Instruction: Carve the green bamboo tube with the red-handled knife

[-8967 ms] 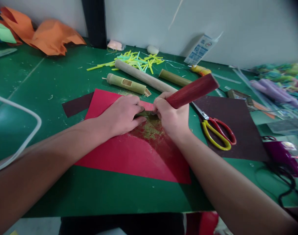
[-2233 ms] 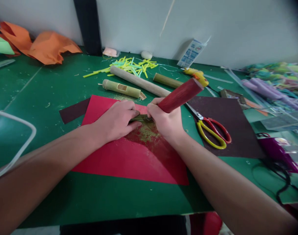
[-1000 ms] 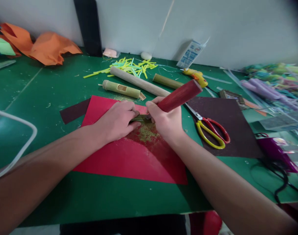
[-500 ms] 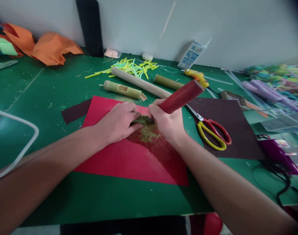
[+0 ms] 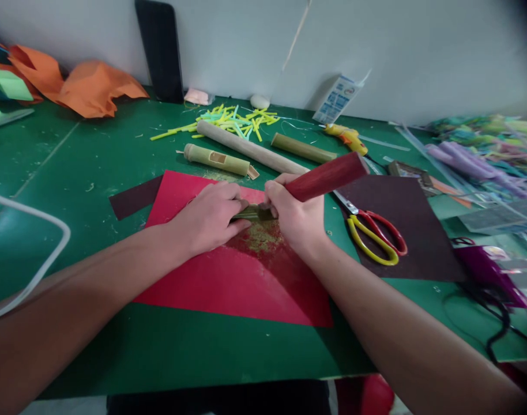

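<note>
My left hand is closed on a short piece of green bamboo, pressing it onto a red sheet of paper. My right hand is wrapped around a tool with a thick red wooden handle. The handle slants up to the right, and its metal end meets the bamboo between my hands, mostly hidden by my fingers. Fine greenish shavings lie on the paper just below. Beyond my hands rests a bamboo tube with a rectangular opening cut in its side.
Scissors lie on dark paper at the right. Behind are a wooden rod, another bamboo tube, cut yellow straws and a yellow glue gun. A black phone leans on the wall; a white cable curves at left.
The red handle has tipped lower, its far end swinging right and down as my right hand turned slightly. My left hand keeps its hold on the bamboo.
</note>
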`<move>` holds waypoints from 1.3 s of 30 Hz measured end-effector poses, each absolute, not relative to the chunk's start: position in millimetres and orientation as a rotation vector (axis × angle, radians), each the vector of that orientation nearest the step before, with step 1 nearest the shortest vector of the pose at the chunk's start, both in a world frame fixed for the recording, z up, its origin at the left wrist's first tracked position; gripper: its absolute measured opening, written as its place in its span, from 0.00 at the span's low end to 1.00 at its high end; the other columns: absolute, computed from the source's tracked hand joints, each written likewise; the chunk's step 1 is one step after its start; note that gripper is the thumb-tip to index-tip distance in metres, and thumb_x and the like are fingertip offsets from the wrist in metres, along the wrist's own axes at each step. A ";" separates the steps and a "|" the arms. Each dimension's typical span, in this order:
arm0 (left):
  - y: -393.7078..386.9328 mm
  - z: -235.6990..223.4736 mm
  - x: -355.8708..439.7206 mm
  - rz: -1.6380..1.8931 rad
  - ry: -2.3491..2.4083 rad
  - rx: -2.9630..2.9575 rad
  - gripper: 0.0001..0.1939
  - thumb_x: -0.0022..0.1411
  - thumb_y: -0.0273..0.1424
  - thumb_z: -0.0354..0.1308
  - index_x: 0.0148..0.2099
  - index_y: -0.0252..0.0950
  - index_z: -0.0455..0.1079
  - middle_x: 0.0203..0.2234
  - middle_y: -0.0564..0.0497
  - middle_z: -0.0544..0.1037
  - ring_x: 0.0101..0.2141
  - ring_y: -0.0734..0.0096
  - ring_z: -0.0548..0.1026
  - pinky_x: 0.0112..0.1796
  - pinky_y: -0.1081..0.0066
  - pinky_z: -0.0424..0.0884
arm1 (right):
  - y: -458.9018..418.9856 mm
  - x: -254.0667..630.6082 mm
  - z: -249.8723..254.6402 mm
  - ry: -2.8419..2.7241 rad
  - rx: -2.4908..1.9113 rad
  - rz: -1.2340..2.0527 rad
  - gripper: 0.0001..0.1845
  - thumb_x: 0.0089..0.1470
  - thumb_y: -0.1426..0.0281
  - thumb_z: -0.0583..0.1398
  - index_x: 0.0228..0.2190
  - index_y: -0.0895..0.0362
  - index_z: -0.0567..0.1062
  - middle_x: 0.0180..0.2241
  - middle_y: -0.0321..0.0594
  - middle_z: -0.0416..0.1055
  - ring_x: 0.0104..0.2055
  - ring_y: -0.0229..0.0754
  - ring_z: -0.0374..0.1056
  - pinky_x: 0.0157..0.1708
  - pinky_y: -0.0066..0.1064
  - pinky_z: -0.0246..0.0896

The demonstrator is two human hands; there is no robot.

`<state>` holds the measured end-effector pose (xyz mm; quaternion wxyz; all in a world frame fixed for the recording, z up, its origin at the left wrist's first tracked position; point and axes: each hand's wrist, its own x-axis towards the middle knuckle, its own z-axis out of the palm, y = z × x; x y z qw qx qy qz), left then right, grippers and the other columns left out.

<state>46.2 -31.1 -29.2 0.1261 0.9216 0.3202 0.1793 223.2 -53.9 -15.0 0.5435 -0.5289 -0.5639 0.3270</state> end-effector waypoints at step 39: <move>-31.5 -30.9 46.6 0.502 0.948 2.716 0.13 0.68 0.35 0.57 0.45 0.30 0.76 0.39 0.42 0.74 0.42 0.57 0.72 0.44 0.58 0.69 | -56.4 224.3 -10.7 -1.455 -1.271 0.778 0.13 0.46 0.72 0.58 0.14 0.54 0.65 0.15 0.30 0.60 0.20 0.33 0.55 0.21 0.29 0.50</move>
